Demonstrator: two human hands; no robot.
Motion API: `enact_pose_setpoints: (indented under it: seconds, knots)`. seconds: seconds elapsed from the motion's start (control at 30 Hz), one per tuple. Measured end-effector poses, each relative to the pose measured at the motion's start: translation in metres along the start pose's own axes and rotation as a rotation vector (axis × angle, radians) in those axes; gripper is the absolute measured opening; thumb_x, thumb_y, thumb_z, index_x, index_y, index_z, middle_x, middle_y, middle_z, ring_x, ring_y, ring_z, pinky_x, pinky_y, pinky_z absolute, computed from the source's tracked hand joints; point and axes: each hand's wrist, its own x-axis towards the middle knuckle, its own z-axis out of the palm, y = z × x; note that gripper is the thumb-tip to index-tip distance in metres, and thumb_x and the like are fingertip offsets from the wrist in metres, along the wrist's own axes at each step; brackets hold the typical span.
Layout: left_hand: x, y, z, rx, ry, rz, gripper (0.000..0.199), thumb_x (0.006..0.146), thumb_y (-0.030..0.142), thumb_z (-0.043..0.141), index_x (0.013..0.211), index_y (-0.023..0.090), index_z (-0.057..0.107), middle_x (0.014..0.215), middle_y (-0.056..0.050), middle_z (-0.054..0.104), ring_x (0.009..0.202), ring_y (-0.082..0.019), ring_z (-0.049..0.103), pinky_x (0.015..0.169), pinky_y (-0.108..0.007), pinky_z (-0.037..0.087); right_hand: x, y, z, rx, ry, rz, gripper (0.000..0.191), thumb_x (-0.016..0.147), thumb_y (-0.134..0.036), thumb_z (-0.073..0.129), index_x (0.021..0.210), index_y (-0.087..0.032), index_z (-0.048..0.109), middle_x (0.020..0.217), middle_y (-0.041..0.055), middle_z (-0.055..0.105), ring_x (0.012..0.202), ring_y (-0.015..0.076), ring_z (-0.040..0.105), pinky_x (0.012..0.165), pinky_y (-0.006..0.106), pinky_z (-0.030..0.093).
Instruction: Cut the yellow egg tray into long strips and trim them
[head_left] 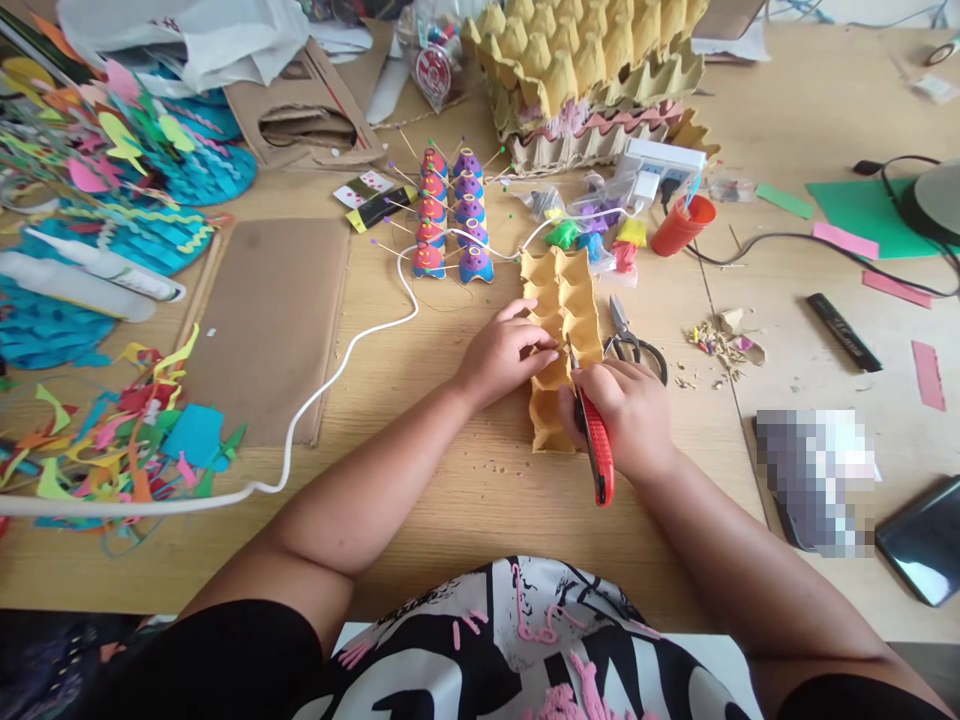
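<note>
A yellow egg-carton strip [551,400] with two rows of cups lies lengthwise on the table in front of me. My left hand [504,352] holds the strip from its left side, fingers bent over the edge and onto the cups. In my right hand [626,415] is a red utility knife [598,450], gripped with the blade pointing away from me. The blade tip touches or nearly touches the middle of the strip, close to my left fingertips. Dark-handled scissors [624,330] lie just right of the strip, partly hidden by my right hand.
Painted egg-cup figures [472,235] with pins stand behind my left hand. A white cable [352,340] crosses the table. Egg trays [585,60] are stacked at the back. Right are a red cup [682,225] and scraps [724,345]; left, cardboard [262,330] and coloured cuttings [127,430].
</note>
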Motion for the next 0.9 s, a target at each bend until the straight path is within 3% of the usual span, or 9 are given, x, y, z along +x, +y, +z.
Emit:
enact_pose_setpoints:
  seconds: [0.13, 0.33, 0.53, 0.73, 0.9]
  knots:
    - [0.0007, 0.0000, -0.0003, 0.004, -0.010, -0.014, 0.012, 0.090, 0.030, 0.074, 0.092, 0.020, 0.081, 0.080, -0.006, 0.075, 0.140, -0.034, 0.057, 0.115, -0.050, 0.050, 0.0001, 0.0036, 0.0028, 0.018, -0.040, 0.063, 0.014, 0.097, -0.026, 0.052, 0.084, -0.023, 0.055, 0.067, 0.0016, 0.063, 0.060, 0.0173, 0.053, 0.060, 0.030, 0.038]
    - [-0.0001, 0.0016, -0.0011, -0.008, -0.008, -0.015, 0.012, 0.091, 0.029, 0.073, 0.095, 0.020, 0.080, 0.082, -0.005, 0.075, 0.141, -0.033, 0.056, 0.116, -0.050, 0.049, 0.0002, 0.0027, -0.0015, 0.035, 0.027, 0.021, 0.017, 0.095, -0.024, 0.053, 0.078, -0.024, 0.051, 0.058, -0.0021, 0.054, 0.055, 0.0158, 0.048, 0.058, 0.029, 0.037]
    - [0.0004, 0.0001, -0.0003, 0.001, -0.003, -0.027, 0.012, 0.090, 0.029, 0.075, 0.093, 0.019, 0.081, 0.081, -0.006, 0.075, 0.141, -0.035, 0.056, 0.112, -0.048, 0.052, 0.0003, 0.0053, 0.0040, 0.026, -0.052, 0.073, 0.012, 0.097, -0.028, 0.053, 0.087, -0.022, 0.055, 0.068, 0.0013, 0.064, 0.061, 0.0171, 0.055, 0.059, 0.029, 0.038]
    - [0.0001, 0.0009, -0.0012, -0.016, -0.007, -0.005, 0.012, 0.090, 0.028, 0.075, 0.095, 0.019, 0.081, 0.081, -0.006, 0.075, 0.140, -0.034, 0.057, 0.116, -0.050, 0.050, -0.0015, 0.0052, -0.0002, 0.054, 0.046, 0.025, 0.015, 0.091, -0.024, 0.056, 0.078, -0.024, 0.051, 0.058, -0.0021, 0.054, 0.054, 0.0155, 0.048, 0.057, 0.030, 0.036]
    - [0.0009, 0.0012, -0.0007, -0.005, -0.010, -0.030, 0.011, 0.090, 0.029, 0.075, 0.093, 0.020, 0.081, 0.083, -0.006, 0.076, 0.141, -0.034, 0.056, 0.114, -0.050, 0.051, -0.0001, 0.0071, 0.0045, 0.028, -0.042, 0.052, 0.013, 0.096, -0.027, 0.053, 0.084, -0.023, 0.055, 0.067, 0.0013, 0.065, 0.060, 0.0175, 0.056, 0.060, 0.031, 0.038]
